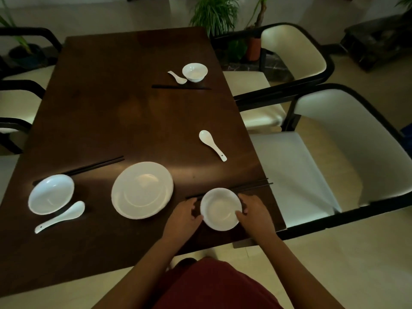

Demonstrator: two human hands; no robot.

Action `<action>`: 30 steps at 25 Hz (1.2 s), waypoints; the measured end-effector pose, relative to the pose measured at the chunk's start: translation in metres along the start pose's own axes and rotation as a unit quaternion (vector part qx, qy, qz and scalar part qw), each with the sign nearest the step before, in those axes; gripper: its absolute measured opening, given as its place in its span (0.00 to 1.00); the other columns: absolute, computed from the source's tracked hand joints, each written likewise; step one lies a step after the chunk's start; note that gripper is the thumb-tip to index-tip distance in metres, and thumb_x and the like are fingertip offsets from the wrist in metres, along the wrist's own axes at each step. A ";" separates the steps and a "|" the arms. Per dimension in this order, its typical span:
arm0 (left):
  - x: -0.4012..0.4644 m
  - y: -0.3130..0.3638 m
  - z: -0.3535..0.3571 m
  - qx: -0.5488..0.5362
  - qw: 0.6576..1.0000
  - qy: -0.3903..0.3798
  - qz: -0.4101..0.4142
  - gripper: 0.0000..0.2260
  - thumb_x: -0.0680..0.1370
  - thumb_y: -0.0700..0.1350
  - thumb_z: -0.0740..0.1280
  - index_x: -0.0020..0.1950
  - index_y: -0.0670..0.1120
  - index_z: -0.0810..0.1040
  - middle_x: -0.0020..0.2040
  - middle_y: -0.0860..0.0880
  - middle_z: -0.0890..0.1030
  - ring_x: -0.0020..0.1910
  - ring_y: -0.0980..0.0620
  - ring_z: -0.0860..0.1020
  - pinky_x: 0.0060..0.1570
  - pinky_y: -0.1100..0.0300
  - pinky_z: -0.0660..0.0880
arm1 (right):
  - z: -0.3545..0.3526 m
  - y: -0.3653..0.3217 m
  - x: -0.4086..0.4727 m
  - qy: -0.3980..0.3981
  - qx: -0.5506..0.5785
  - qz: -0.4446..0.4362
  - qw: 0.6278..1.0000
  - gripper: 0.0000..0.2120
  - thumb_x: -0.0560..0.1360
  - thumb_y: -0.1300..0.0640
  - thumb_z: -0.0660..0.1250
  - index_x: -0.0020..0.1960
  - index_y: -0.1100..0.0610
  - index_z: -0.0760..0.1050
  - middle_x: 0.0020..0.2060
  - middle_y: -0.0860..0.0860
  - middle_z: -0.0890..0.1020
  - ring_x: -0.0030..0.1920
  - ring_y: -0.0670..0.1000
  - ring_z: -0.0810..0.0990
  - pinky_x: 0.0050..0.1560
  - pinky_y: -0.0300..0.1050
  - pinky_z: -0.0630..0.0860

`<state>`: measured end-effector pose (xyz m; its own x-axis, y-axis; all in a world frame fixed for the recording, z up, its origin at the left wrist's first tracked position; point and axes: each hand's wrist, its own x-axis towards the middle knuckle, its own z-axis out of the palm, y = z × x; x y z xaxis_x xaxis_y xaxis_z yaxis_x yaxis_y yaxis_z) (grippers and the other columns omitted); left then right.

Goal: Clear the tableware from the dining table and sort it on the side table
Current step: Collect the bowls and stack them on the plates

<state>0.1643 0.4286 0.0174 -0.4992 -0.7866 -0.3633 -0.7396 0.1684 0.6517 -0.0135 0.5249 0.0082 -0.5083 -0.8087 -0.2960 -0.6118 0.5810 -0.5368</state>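
A: Where are the hands?

B: Both are on the near bowl (220, 209), close to the counter's (107, 103) right near corner. The left hand (182, 217) curls against its left side, thumb at the rim; the right hand (254, 211) grips its right side, fingers wrapped over the rim. Whether the bowl is lifted or resting on the counter, I cannot tell.

A: And the rest, taking that bowl as the mark?

B: Just behind it lie dark chopsticks (252, 186), passing under its far edge and reaching to the counter's right edge. Just left of it sits the big plate (142, 190), near but not touching. Beyond it, well apart, lies a white spoon (212, 144), scoop away, handle pointing back toward the bowl.

A: Farther left?

B: Well left of the near bowl, past the plate, is a left bowl (51, 194), tilted, with a left spoon (60, 217) just in front of it and left chopsticks (89, 168) running behind it, one end under its rim.

A: At the far end?

B: Far beyond the near bowl stands a far bowl (194, 72), upright, with a small spoon (177, 77) just to its left and far chopsticks (180, 87) lying across in front of both.

A: Anything off the counter?

B: To the right of the near bowl, two cream chairs (347, 134) with black frames stand alongside. Plants (215, 14) grow past the far end. The person wears a dark red garment (214, 286).
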 end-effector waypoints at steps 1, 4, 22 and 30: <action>-0.001 0.003 0.005 0.007 1.000 -0.008 0.020 0.21 0.74 0.45 0.68 0.66 0.46 0.70 0.59 0.46 0.77 0.50 0.48 0.78 0.52 0.57 0.74 | 0.003 0.001 0.000 -0.025 -0.004 -0.013 1.000 0.24 0.72 0.57 0.66 0.67 0.53 0.67 0.59 0.56 0.76 0.56 0.53 0.76 0.54 0.44 0.72; -0.007 0.007 0.014 -0.012 0.999 0.003 0.040 0.18 0.73 0.42 0.67 0.63 0.47 0.73 0.54 0.46 0.81 0.48 0.50 0.78 0.48 0.62 0.71 | 0.008 0.003 0.000 -0.047 0.022 -0.028 0.998 0.25 0.72 0.60 0.64 0.69 0.54 0.65 0.58 0.56 0.77 0.57 0.53 0.75 0.56 0.45 0.73; -0.020 -0.075 -0.088 -0.102 0.963 0.216 -0.123 0.22 0.73 0.40 0.69 0.66 0.45 0.71 0.48 0.47 0.80 0.41 0.56 0.77 0.46 0.65 0.72 | 0.058 -0.147 0.047 -0.100 0.088 -0.178 0.975 0.22 0.72 0.62 0.65 0.66 0.56 0.70 0.60 0.55 0.78 0.59 0.53 0.75 0.60 0.45 0.71; 0.019 -0.116 -0.123 -0.095 0.975 0.157 -0.125 0.24 0.72 0.40 0.69 0.68 0.44 0.70 0.51 0.44 0.80 0.44 0.53 0.76 0.48 0.63 0.71 | 0.089 -0.184 0.071 -0.092 0.078 -0.092 0.988 0.24 0.72 0.64 0.65 0.68 0.56 0.69 0.63 0.56 0.76 0.62 0.55 0.74 0.63 0.47 0.71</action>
<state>0.2961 0.3212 0.0172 -0.1290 -0.9367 -0.3255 -0.7085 -0.1426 0.6912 0.1169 0.3528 0.0162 -0.2687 -0.9110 -0.3127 -0.5759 0.4122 -0.7060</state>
